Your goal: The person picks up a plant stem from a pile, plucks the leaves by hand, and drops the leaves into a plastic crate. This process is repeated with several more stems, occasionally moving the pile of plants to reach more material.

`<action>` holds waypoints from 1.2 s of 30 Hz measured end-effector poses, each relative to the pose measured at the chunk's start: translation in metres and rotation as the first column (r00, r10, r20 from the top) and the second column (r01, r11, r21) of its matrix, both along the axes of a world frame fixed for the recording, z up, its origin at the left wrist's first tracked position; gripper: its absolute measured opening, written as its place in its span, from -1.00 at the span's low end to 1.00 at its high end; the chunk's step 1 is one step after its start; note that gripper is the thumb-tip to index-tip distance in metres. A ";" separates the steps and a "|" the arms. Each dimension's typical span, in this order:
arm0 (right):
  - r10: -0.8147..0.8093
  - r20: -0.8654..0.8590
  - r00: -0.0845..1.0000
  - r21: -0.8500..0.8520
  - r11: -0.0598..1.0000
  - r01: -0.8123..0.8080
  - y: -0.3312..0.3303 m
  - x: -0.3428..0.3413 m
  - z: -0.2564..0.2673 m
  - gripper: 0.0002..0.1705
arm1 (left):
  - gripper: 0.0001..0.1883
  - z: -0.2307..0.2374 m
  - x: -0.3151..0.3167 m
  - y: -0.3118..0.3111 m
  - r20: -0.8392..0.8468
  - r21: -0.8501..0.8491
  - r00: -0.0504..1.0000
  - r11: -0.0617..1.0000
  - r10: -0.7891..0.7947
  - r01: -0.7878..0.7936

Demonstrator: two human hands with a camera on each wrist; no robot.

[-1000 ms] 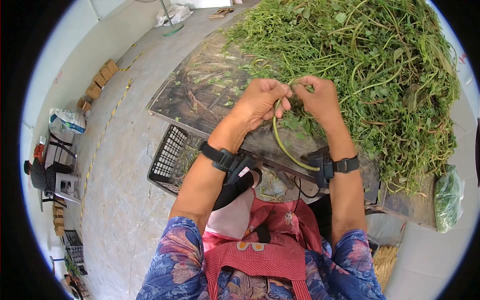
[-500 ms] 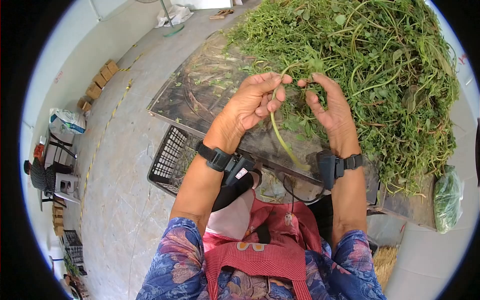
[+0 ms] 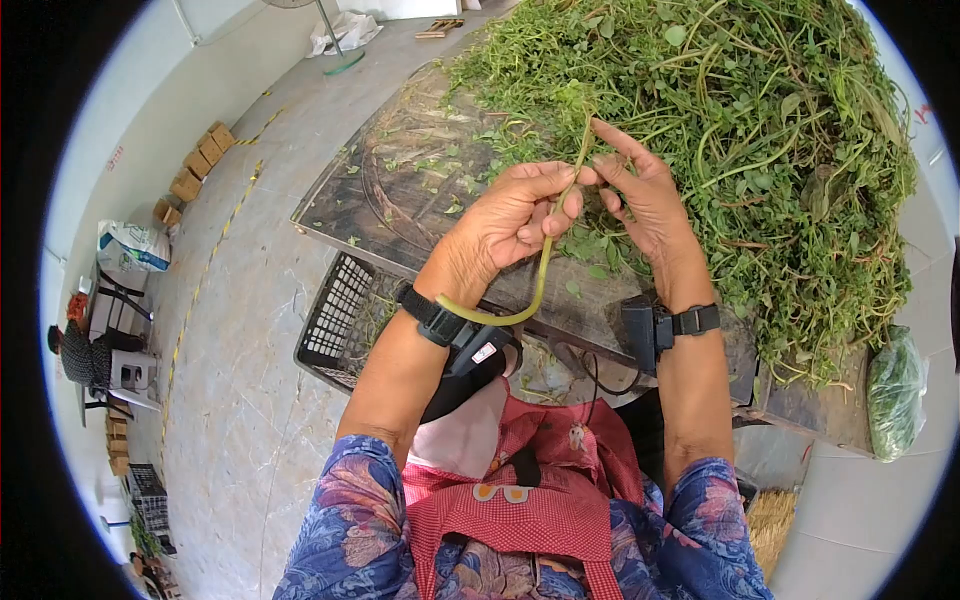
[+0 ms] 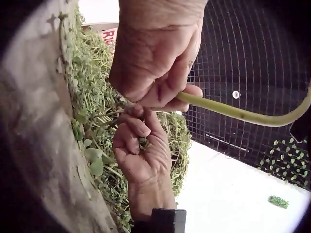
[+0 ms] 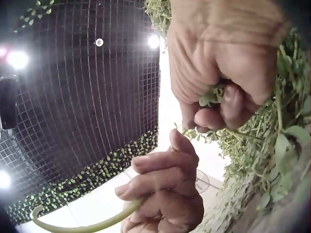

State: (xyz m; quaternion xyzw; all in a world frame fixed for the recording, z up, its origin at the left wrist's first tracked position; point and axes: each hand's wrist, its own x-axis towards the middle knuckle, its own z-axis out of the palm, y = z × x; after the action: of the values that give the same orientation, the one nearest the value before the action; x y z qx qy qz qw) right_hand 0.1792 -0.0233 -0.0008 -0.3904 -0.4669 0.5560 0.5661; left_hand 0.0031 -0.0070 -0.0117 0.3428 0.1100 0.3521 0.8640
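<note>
A long, pale green stem (image 3: pixel 543 270) hangs from my left hand (image 3: pixel 515 215), pinched between thumb and curled fingers. Its thick lower end curves toward the left wrist strap, while its thin top rises above the fingertips. My right hand (image 3: pixel 645 195) meets the left at the thumb tips, its index finger reaching up against the upper stem. The right wrist view has the right hand's (image 5: pixel 228 73) fingers curled in toward the thumb, with small green leaves (image 5: pixel 211 97) showing in the gap. From the left wrist, the stem (image 4: pixel 243 114) comes out from under the left fingers.
A big heap of leafy green stems (image 3: pixel 780 180) covers much of the dark wooden table (image 3: pixel 400 150). Below its left edge stands a black plastic crate (image 3: pixel 335 315). A plastic bag of greens (image 3: pixel 895 395) lies at the right corner. Cardboard boxes (image 3: pixel 200 155) line the wall.
The right hand moved away from the left, fingers spread, then came back to the stem. The stem's lower end swung from the right wrist over to the left one.
</note>
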 end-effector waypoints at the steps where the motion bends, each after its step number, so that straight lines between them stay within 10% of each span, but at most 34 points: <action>1: 0.000 0.000 1.000 0.000 1.000 0.000 0.000 0.000 0.001 -0.48 | -0.80 0.001 0.000 0.000 -0.030 0.011 1.000 1.000 0.006 -0.005; 19: -0.123 0.472 0.873 0.140 0.988 0.064 0.008 -0.004 -0.011 -0.77 | -0.77 0.000 0.000 0.006 -0.379 0.265 0.886 0.949 0.268 -0.173; 21: -0.470 0.715 0.517 0.372 0.882 0.288 0.015 -0.006 -0.016 -0.79 | -0.78 0.004 0.002 0.001 -0.412 0.305 0.859 0.934 0.304 -0.184; 22: -0.472 0.715 0.516 0.370 0.882 0.293 0.014 -0.001 -0.016 -0.79 | -0.78 0.007 0.003 -0.003 -0.438 0.350 0.826 0.913 0.355 -0.207; 24: -0.263 0.180 0.948 0.037 0.965 0.261 0.011 0.006 -0.005 -0.78 | -0.78 0.009 0.006 -0.005 -0.454 0.397 0.791 0.888 0.410 -0.232; 27: -0.213 -0.042 0.976 -0.112 0.972 0.208 0.001 0.003 0.005 -0.79 | -0.79 0.007 0.006 -0.004 -0.415 0.437 0.773 0.850 0.481 -0.294; 31: -0.209 -0.071 0.975 -0.017 0.978 0.208 -0.003 0.003 0.009 -0.80 | -0.79 0.008 0.007 -0.003 -0.396 0.450 0.761 0.831 0.513 -0.326; 36: -0.276 0.460 0.844 0.229 0.955 0.188 -0.004 -0.004 0.009 -0.80 | -0.80 0.006 0.007 -0.001 -0.402 0.438 0.763 0.839 0.505 -0.325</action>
State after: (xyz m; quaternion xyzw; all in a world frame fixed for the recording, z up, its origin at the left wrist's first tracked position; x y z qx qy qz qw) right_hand 0.1753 -0.0275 0.0083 -0.5204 -0.5903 0.3236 0.5254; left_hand 0.0105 -0.0083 -0.0059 0.5332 0.3422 0.4491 0.6299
